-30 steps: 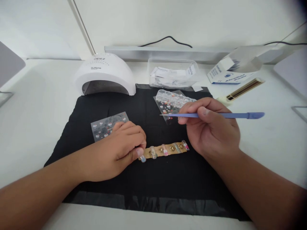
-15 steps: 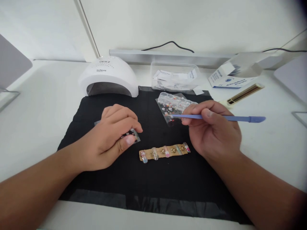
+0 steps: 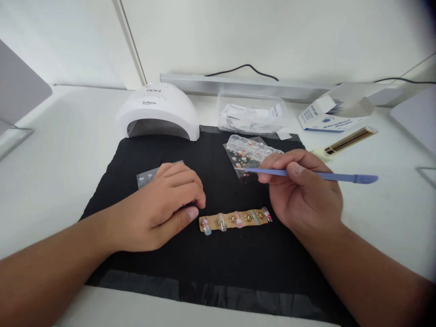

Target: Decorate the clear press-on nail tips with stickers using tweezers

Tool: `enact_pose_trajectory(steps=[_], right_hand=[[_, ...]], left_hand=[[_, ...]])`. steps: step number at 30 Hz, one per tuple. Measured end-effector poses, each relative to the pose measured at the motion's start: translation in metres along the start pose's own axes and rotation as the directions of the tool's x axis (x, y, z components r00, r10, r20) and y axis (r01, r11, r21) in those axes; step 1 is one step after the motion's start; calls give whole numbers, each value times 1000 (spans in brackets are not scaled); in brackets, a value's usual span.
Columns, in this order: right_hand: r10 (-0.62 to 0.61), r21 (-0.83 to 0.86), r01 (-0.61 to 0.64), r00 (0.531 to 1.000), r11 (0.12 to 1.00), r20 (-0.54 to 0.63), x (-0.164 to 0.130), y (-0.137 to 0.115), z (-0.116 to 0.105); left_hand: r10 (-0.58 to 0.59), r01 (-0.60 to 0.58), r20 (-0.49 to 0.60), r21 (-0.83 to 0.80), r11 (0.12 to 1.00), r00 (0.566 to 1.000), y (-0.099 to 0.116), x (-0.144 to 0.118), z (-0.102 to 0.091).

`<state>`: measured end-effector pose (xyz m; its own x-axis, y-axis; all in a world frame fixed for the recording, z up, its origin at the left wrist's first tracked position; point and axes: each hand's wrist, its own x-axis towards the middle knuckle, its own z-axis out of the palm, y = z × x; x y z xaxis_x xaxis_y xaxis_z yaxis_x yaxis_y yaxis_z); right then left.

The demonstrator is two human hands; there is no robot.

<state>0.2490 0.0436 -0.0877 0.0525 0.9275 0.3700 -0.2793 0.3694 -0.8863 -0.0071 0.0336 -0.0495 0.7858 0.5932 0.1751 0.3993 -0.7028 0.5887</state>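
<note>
Head view. Right of centre in the frame, a right hand (image 3: 304, 190) with thumb and fingers closed around a purple brush-like tool (image 3: 344, 176), thin tip pointing left; contact with the sheet behind impossible to tell. Left of centre, a left hand (image 3: 165, 209), fingers loosely curled, a narrow gap between thumb and forefinger, palm hidden. Under and beyond it, a printed clear sheet (image 3: 146, 177), mostly covered.

At the centre, just right of the left thumb, a tan strip (image 3: 213, 222) flat on black cloth (image 3: 221, 261), with gold studs (image 3: 248, 218) and decorated nail tips (image 3: 222, 222) along it.

Upper centre, a clear tub (image 3: 252, 129) heaped with white packets (image 3: 236, 111). Below it, a clear compartment case (image 3: 250, 147) with small bits inside, too small to name, on a second printed sheet (image 3: 244, 176). Upper right, an opened white box (image 3: 329, 123) with packets standing inside.
</note>
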Motion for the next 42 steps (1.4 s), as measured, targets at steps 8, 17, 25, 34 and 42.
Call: enact_pose_trajectory(steps=[8, 17, 25, 34, 42], right_hand=[[0, 10, -1, 1000, 1000, 26, -1, 1, -2], [17, 8, -17, 1000, 1000, 22, 0, 2, -2], [20, 23, -21, 999, 1000, 27, 0, 1, -2], [24, 6, -24, 1000, 1000, 1, 0, 0, -1], [38, -15, -38, 999, 999, -14, 0, -1, -1]], left_hand=[[-92, 90, 9, 101, 991, 996, 13, -1, 12], [-127, 132, -40, 192, 973, 991, 19, -3, 21], [-124, 127, -28, 162, 979, 992, 19, -1, 20], [-155, 142, 49, 212, 967, 987, 17, 1, 21], [-154, 137, 63, 217, 966, 986, 16, -1, 23]])
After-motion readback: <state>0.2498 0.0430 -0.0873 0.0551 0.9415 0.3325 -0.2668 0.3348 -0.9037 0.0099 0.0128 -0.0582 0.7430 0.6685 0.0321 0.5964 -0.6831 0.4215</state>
